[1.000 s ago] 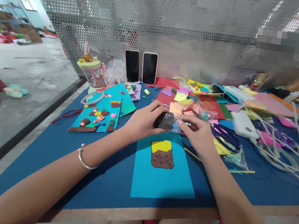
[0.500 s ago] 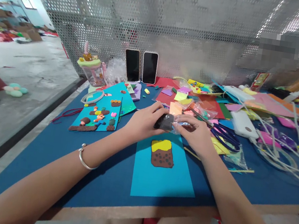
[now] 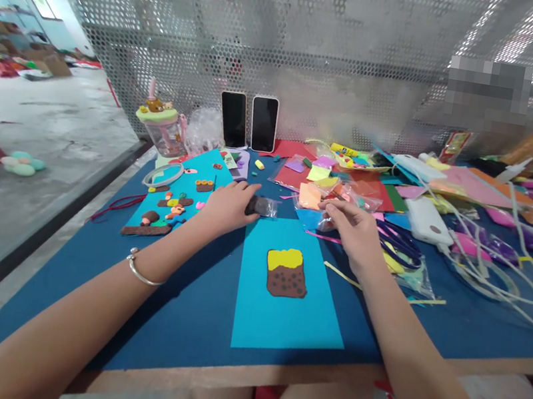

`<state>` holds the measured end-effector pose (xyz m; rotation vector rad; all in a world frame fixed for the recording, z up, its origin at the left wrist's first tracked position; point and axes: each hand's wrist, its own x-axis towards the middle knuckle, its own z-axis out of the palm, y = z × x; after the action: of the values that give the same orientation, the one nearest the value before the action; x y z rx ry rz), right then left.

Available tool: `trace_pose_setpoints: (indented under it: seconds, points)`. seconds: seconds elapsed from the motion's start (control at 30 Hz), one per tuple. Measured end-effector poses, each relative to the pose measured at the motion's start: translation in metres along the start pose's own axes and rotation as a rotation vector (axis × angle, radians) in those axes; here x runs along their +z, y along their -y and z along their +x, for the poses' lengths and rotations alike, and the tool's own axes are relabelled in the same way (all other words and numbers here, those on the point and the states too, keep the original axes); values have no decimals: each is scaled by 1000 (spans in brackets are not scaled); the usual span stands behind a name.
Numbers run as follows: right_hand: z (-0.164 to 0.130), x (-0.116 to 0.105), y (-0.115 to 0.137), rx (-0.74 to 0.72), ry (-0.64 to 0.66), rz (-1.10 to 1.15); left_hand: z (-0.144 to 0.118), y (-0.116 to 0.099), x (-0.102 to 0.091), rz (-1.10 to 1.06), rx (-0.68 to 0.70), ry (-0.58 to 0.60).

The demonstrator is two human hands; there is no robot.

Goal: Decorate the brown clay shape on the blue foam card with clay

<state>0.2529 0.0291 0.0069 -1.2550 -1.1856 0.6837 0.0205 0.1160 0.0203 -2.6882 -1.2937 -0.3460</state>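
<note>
While the left hand [image 3: 227, 207] pinches the dark clay bag [image 3: 261, 207], it lies at the grip's fingertips.

Both arms stretched forward — left hand [image 3: 228, 205] and right hand [image 3: 353, 229] curled, apart

Both forearms bare, no sleeves; thin silver bangle [image 3: 140, 268] w/ small bead on left wrist.

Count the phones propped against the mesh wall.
2: the left phone and the right phone stand upright side by side against the mesh wall, screens dark. None seem hidden.
</note>
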Motion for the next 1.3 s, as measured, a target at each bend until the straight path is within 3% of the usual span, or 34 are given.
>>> trace_pose_setpoints:
  seconds: [0.33, 0.6, 0.8, 1.1, 1.3]
  points:
    - [-1, 0, -1, -37, 83, -97, -3, -10, -19, -65, 46, 66]
    - [-5, 3, 2, -87, 119, -112, -2, -21, -24, -199, 164, -71]
    - [-6, 3, 4, -119, 127, -242, -4, -39, -29, -184, 291, -299]
    - [-9, 4, 7, -206, 334, -364, -10, -50, -21, -263, 482, -317]
    - [-10, 6, 11, -211, 411, -305, -10, -54, -16, -310, 481, -377]
